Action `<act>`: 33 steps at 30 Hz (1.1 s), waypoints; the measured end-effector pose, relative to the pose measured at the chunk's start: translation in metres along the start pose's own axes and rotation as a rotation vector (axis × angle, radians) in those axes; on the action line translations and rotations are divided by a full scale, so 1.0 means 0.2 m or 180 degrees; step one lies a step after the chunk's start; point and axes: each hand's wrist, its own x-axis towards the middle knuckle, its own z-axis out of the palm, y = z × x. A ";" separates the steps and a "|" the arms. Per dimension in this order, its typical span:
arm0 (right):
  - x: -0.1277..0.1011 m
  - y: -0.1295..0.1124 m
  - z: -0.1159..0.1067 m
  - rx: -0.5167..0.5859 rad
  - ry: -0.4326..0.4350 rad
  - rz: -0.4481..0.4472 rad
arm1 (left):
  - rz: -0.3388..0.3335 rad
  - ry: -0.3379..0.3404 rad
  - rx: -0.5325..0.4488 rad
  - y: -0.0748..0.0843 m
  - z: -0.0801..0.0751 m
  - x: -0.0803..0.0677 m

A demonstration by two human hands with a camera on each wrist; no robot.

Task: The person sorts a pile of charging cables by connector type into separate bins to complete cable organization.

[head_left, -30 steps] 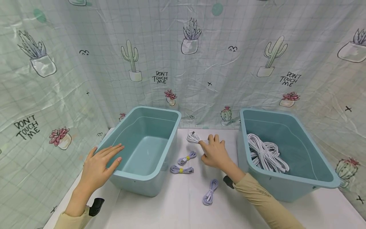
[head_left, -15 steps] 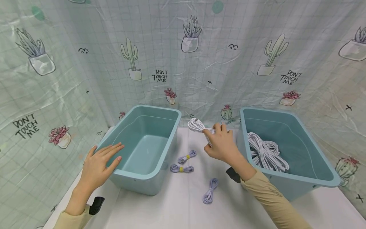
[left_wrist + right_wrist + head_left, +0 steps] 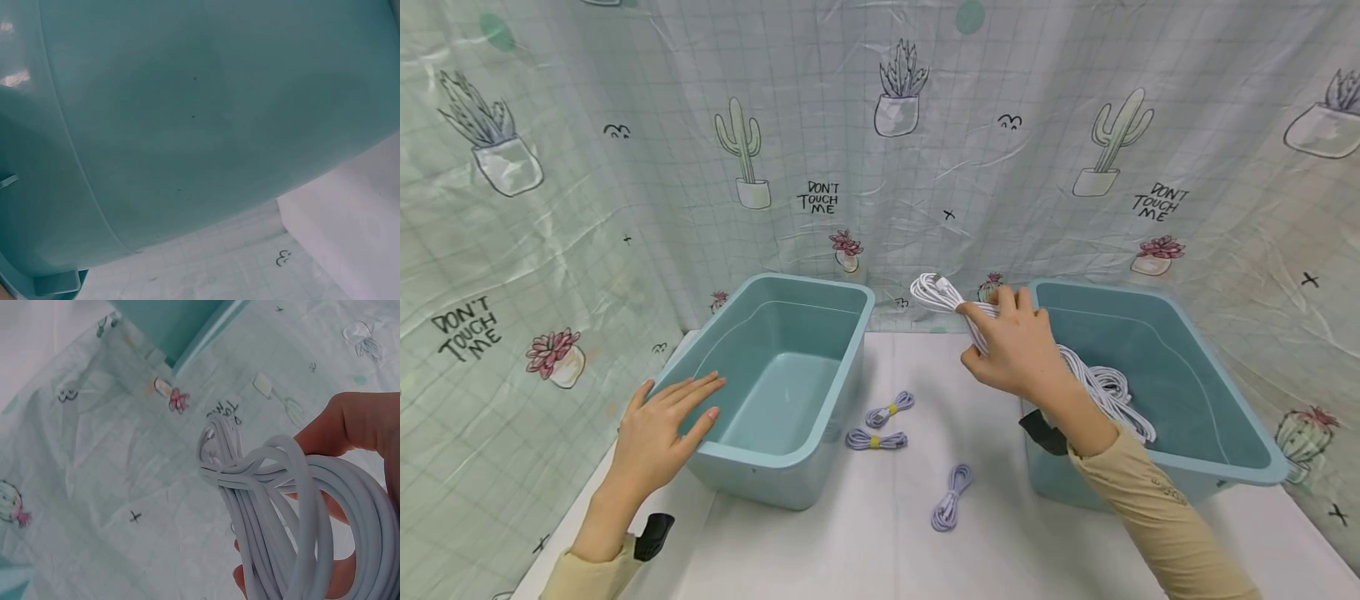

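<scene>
While the left fingers [image 3: 697, 397] stretch straight over a teal bin [image 3: 760, 484], the right fingers [image 3: 1004, 300] pinch a white cable bundle [image 3: 938, 294].

Backdrop [image 3: 880, 179] — "DON'T TOUCH ME", repeated.

On the head view's clock face, the curtain [image 3: 820, 92] at twelve is thin, creased sheeting with a plasticky sheen. The eight-o'clock tub [image 3: 760, 483] and four-o'clock tub [image 3: 1180, 358] look like smooth moulded plastic, softly glossy. Near three, the white cable bundle [image 3: 934, 292] has smooth, rubbery-looking sheathing. The tabletop [image 3: 820, 558] at six appears smooth and matt; the four-o'clock sleeve [image 3: 1157, 517] is matt cloth.
</scene>
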 end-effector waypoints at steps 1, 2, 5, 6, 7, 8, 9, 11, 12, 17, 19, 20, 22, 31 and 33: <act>0.00 0.02 -0.02 -0.0001 -0.0005 0.0012 | -0.0001 -0.0001 0.0002 0.00 0.00 0.00; 0.00 0.03 -0.03 -0.0010 -0.0013 0.0022 | -0.0002 0.0001 -0.0003 0.00 0.00 0.00; -0.01 0.08 -0.08 -0.0017 -0.0025 0.0047 | 0.0003 0.0003 -0.0009 0.00 0.00 0.00; -0.02 0.09 -0.10 -0.0018 -0.0019 0.0044 | 0.0006 0.0000 -0.0005 0.00 0.00 0.00; -0.03 0.11 -0.11 -0.0025 0.0000 0.0033 | 0.0005 -0.0005 -0.0007 0.00 0.00 0.01; -0.03 0.13 -0.13 -0.0034 0.0014 0.0029 | 0.0004 -0.0008 -0.0005 0.00 0.00 0.00; -0.04 0.14 -0.14 -0.0050 0.0043 0.0018 | 0.0003 -0.0011 -0.0001 0.00 0.00 0.00; -0.05 0.17 -0.17 -0.0073 0.0122 -0.0004 | -0.0002 -0.0016 0.0002 0.01 0.00 0.00; -0.06 0.19 -0.18 -0.0097 0.0165 -0.0012 | -0.0003 -0.0021 0.0007 0.01 0.00 0.00; -0.10 0.28 -0.24 -0.0230 0.0256 0.0028 | 0.0003 -0.0023 0.0015 0.01 0.00 0.00; -0.12 0.31 -0.26 -0.0272 0.0248 0.0061 | 0.0006 -0.0022 0.0020 0.01 0.00 0.00; -0.13 0.33 -0.27 -0.0292 0.0258 0.0073 | 0.0006 -0.0021 0.0022 0.01 0.00 0.00; -0.14 0.37 -0.28 -0.0331 0.0276 0.0095 | 0.0004 -0.0018 0.0025 0.01 0.00 0.00; -0.25 0.52 -0.33 -0.0488 0.0264 0.0272 | -0.0001 -0.0026 0.0018 0.01 0.00 0.00; -0.27 0.55 -0.33 -0.0519 0.0268 0.0303 | 0.0003 -0.0012 0.0017 0.01 -0.01 0.00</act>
